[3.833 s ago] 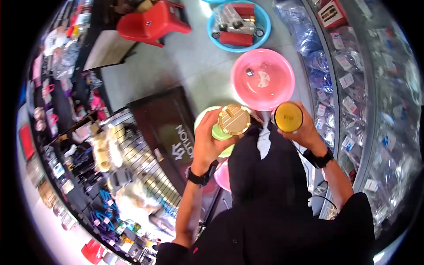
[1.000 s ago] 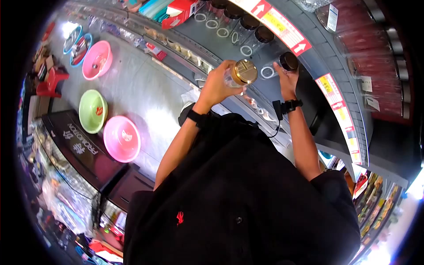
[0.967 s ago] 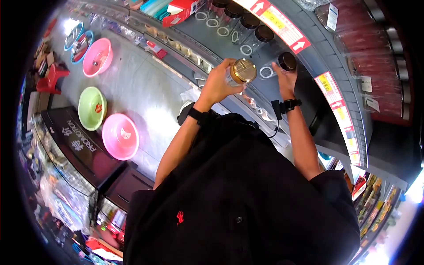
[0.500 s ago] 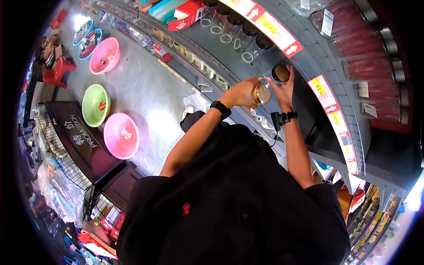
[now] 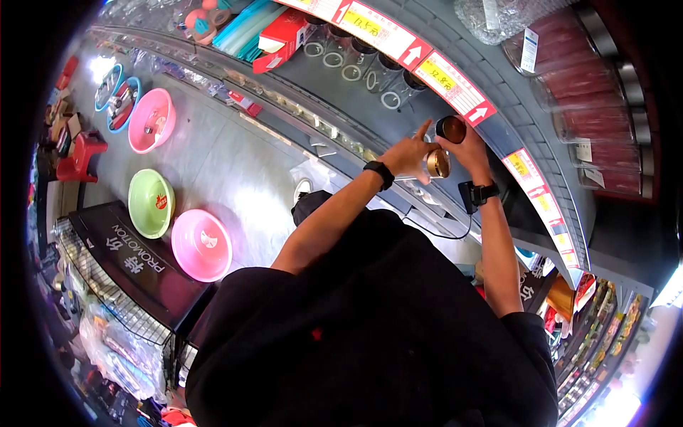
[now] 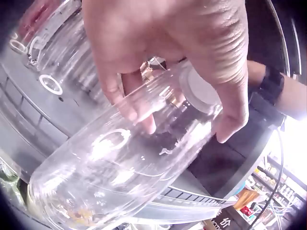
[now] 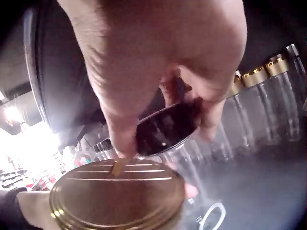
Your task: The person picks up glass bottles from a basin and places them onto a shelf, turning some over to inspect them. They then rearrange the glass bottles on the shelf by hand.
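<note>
The left hand (image 5: 405, 156) curls round a clear jar with a gold lid (image 5: 438, 164), its fingers spread and one finger pointing up beside the other jar. In the left wrist view, the left hand (image 6: 168, 43) spans a long clear jar body (image 6: 120, 148), thumb on one side and fingers on the other. The right hand (image 5: 470, 151) grips a second jar by its dark lid (image 5: 451, 129). In the right wrist view, the right hand (image 7: 158, 57) pinches the dark lid (image 7: 168, 128) just above the gold lid (image 7: 117, 194). That second jar's body is mostly hidden.
Dark-lidded clear jars (image 5: 390, 99) stand in a row on the shelf behind a strip of price labels (image 5: 455, 82). A red box (image 5: 281, 39) lies beside them. More containers (image 5: 590, 92) fill the right side. Green (image 5: 151, 203) and pink (image 5: 201, 245) basins are on the floor at left.
The person has turned from the basins to the shelf. Over the last half second the left hand and gold-lidded jar have shifted right, its fingers spreading, and the dark lid has tilted.
</note>
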The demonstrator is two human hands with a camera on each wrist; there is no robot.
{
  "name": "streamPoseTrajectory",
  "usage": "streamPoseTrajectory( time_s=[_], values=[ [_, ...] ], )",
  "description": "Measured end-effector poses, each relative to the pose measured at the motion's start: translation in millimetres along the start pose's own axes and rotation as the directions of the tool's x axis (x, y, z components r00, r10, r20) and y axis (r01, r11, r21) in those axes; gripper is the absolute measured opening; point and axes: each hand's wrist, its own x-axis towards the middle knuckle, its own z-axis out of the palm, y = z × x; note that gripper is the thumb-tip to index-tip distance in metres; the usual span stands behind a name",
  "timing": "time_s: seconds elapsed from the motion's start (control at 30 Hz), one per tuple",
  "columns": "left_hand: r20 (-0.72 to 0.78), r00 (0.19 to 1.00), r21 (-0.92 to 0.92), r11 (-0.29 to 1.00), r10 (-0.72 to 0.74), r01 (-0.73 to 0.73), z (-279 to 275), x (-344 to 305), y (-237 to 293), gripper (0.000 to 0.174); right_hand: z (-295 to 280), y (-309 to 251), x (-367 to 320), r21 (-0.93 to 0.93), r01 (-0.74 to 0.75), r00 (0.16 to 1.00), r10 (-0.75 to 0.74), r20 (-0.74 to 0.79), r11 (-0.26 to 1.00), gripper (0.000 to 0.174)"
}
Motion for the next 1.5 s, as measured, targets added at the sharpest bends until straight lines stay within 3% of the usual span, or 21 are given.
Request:
streamPoseTrajectory(
  time_s=[0.23,0.37,0.43,0.47,0.57,0.6,0.67,0.8,1.03,1.27,1.33,1.4,1.47,1.5],
  values=[
    [-0.102,0.994,-0.03,0.998,0.044,-0.047,9.1,-0.1,-6.2,0.077,7.4,-22.0,-2.8,0.036,-0.096,0.991,0.099,-0.096,0.995,0.078],
    [-0.133,0.988,-0.094,0.994,-0.073,0.061,-1.4,-6.7,4.2,0.074,18.5,-31.0,-1.2,0.016,-0.08,0.969,0.082,-0.234,0.997,0.073],
    [-0.19,0.982,-0.075,0.997,0.004,-0.018,5.6,-4.8,-7.2,0.075,20.4,-32.7,0.7,0.004,-0.141,0.958,0.138,-0.252,0.99,0.071],
    [-0.221,0.974,-0.062,0.996,0.043,-0.058,8.6,-3.4,-11.5,0.075,17.4,-31.7,0.8,0.007,-0.15,0.967,0.149,-0.205,0.989,0.071],
    [-0.149,0.988,-0.001,0.999,-0.032,0.032,-3.6,-9.2,1.8,0.076,5.6,-29.1,4.4,0.078,-0.069,0.992,0.076,-0.099,0.995,0.072],
    [-0.133,0.99,-0.02,0.999,-0.046,0.043,-5.3,-12.2,3.1,0.076,1.1,-28.6,6.9,0.081,-0.107,0.993,0.11,-0.039,0.991,0.075],
    [-0.101,0.992,-0.053,0.996,-0.077,0.072,-11.1,-19.0,-0.8,0.075,3.8,-9.1,20.6,0.033,-0.084,0.995,0.086,-0.047,0.996,0.077],
    [-0.187,0.982,-0.018,0.999,0.038,-0.042,-10.7,-32.0,-16.7,0.073,4.0,-7.9,50.3,0.079,0.008,1.0,-0.01,0.02,0.997,0.075],
    [-0.139,0.982,-0.334,0.94,-0.129,0.076,-43.2,-45.1,-16.6,0.067,11.0,-7.2,73.8,0.132,0.067,0.997,-0.072,0.029,0.989,0.077],
    [-0.187,0.982,-0.421,0.906,-0.028,-0.054,-66.3,-48.5,-13.3,0.063,16.5,24.4,89.3,-0.012,0.197,0.98,-0.197,0.013,0.98,0.074],
    [-0.149,0.989,-0.446,0.894,-0.02,-0.049,-75.3,-53.2,-5.9,0.064,20.4,24.4,80.9,0.029,0.077,0.997,-0.076,-0.03,0.997,0.063],
    [-0.175,0.984,-0.441,0.891,0.028,-0.104,-84.1,-59.8,2.4,0.066,28.9,41.6,66.3,-0.017,0.083,0.99,-0.085,-0.115,0.996,0.056],
    [-0.222,0.973,-0.495,0.852,0.066,-0.171,-91.4,-67.6,9.5,0.063,46.8,60.2,41.4,-0.092,0.123,0.944,-0.145,-0.297,0.988,0.049],
    [-0.219,0.974,-0.505,0.847,0.063,-0.168,-94.0,-72.2,14.1,0.063,50.0,49.9,20.6,-0.006,0.127,0.923,-0.121,-0.365,0.992,0.045]
  ],
)
